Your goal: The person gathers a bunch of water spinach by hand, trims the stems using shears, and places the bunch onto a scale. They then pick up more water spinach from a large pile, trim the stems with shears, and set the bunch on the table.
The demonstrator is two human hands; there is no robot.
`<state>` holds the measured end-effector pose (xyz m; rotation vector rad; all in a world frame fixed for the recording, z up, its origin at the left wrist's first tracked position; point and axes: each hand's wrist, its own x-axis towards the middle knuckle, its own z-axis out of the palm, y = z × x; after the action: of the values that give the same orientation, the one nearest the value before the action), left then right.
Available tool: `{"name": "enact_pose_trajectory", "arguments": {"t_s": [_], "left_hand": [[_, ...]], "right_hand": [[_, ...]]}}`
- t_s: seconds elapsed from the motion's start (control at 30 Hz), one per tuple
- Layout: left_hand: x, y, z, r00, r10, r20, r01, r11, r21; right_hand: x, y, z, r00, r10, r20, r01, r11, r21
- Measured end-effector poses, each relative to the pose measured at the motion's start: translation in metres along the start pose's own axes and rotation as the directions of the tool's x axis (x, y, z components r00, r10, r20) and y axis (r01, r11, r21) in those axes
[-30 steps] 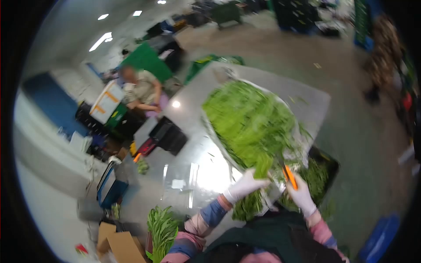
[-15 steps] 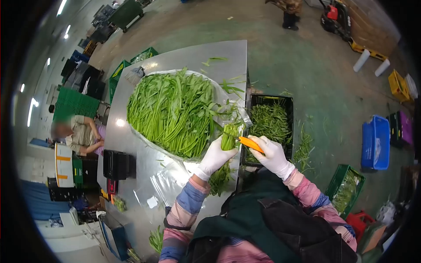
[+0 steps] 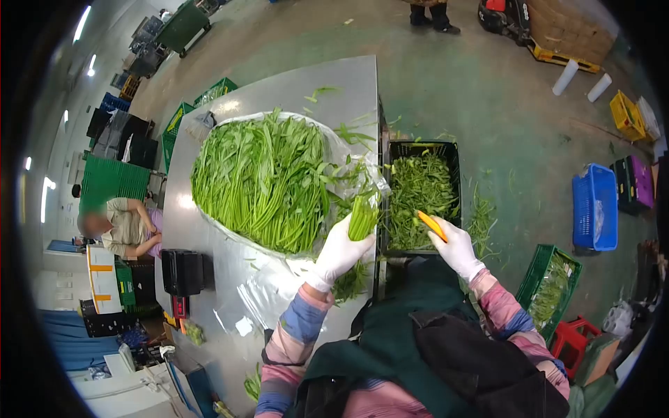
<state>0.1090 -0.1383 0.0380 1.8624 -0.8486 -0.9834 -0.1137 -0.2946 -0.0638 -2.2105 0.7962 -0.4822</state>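
My left hand (image 3: pixel 343 252), in a white glove, is closed around a bunch of water spinach (image 3: pixel 362 219). The pale stem ends point up past my fingers, and leaves hang below the hand over the table edge. My right hand (image 3: pixel 457 252), also gloved, grips an orange-handled knife (image 3: pixel 432 227); its blade is hard to make out. That hand is apart from the bunch, at the near right corner of a black crate (image 3: pixel 458 167) holding green trimmings (image 3: pixel 420 191). Left of my left hand, a large heap of water spinach (image 3: pixel 261 184) lies on plastic sheeting.
The metal table (image 3: pixel 334 73) ends just left of the black crate. A black scale (image 3: pixel 182 272) stands on its left side, with a seated person (image 3: pixel 132 226) beyond. On the floor at right are a green crate (image 3: pixel 550 285), blue basket (image 3: pixel 594 209) and red stool (image 3: pixel 573 341).
My right hand has drawn the knife away from the stems, toward the right. The left hand still holds the bunch, its stem ends now in plain view. The camera view has shifted slightly.
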Motion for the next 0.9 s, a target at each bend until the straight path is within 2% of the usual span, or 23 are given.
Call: {"name": "enact_pose_trajectory", "arguments": {"t_s": [0.03,0.07,0.1,0.17,0.2,0.3,0.37,0.4,0.5,0.57,0.63,0.7,0.73,0.77,0.83,0.87,0.9], "left_hand": [[0.004,0.002,0.001,0.998,0.049,-0.031,-0.047,0.998,0.052],[0.004,0.001,0.005,0.993,0.103,-0.062,-0.091,0.980,0.180],[0.002,-0.002,0.010,0.992,0.081,-0.098,-0.050,0.957,0.285],[0.001,-0.008,0.017,0.983,0.051,-0.177,0.041,0.876,0.480],[0.001,-0.003,0.019,0.983,-0.011,-0.186,0.112,0.831,0.546],[-0.006,-0.011,0.019,0.964,0.122,-0.237,0.043,0.806,0.591],[-0.014,-0.001,0.011,0.959,0.120,-0.255,0.034,0.849,0.528],[-0.017,0.002,0.006,0.954,0.120,-0.274,0.033,0.869,0.493],[-0.027,0.003,0.002,0.963,0.096,-0.251,0.003,0.930,0.367],[-0.039,-0.001,0.008,0.947,0.174,-0.268,-0.111,0.966,0.234],[-0.053,0.009,0.007,0.967,0.085,-0.240,-0.079,0.996,0.037],[-0.065,0.006,0.002,0.982,0.015,-0.190,-0.026,0.998,-0.055],[-0.074,0.002,0.000,0.972,0.080,-0.219,-0.098,0.992,-0.075],[-0.081,-0.004,0.000,0.970,0.071,-0.232,-0.103,0.986,-0.128],[-0.097,-0.012,-0.004,0.968,0.057,-0.244,-0.117,0.964,-0.240],[-0.107,0.002,-0.008,0.968,-0.029,-0.250,-0.055,0.944,-0.324],[-0.115,0.001,-0.011,0.959,-0.062,-0.278,-0.027,0.952,-0.304]], "right_hand": [[0.003,-0.017,-0.003,0.993,-0.097,-0.059,0.104,0.986,0.131],[0.010,-0.038,-0.010,0.988,-0.145,-0.044,0.151,0.971,0.183],[0.015,-0.055,-0.017,0.981,-0.190,-0.029,0.192,0.953,0.237],[0.022,-0.069,-0.024,0.971,-0.223,0.090,0.216,0.973,0.087],[0.024,-0.072,-0.025,0.960,-0.234,0.153,0.235,0.972,0.012],[0.024,-0.026,-0.010,0.975,-0.182,0.124,0.191,0.979,-0.064],[0.018,0.015,-0.003,0.991,0.016,0.136,0.014,0.976,-0.216],[0.015,0.027,0.004,0.992,0.081,0.099,-0.060,0.978,-0.198],[0.013,0.010,0.008,0.984,0.103,0.144,-0.089,0.991,-0.100],[0.014,-0.009,0.014,0.982,0.026,0.188,-0.032,0.999,0.029],[0.017,-0.027,0.025,0.948,0.013,0.317,-0.019,1.000,0.016],[0.016,-0.039,0.044,0.909,-0.147,0.390,0.124,0.989,0.083],[0.016,-0.048,0.050,0.859,-0.162,0.486,0.146,0.987,0.070],[0.018,-0.057,0.059,0.789,-0.160,0.594,0.172,0.984,0.036],[0.013,-0.050,0.095,0.690,-0.315,0.652,0.319,0.941,0.117],[0.010,-0.041,0.116,0.605,-0.327,0.726,0.400,0.913,0.078],[0.009,-0.046,0.126,0.580,-0.335,0.743,0.412,0.907,0.088]]}}
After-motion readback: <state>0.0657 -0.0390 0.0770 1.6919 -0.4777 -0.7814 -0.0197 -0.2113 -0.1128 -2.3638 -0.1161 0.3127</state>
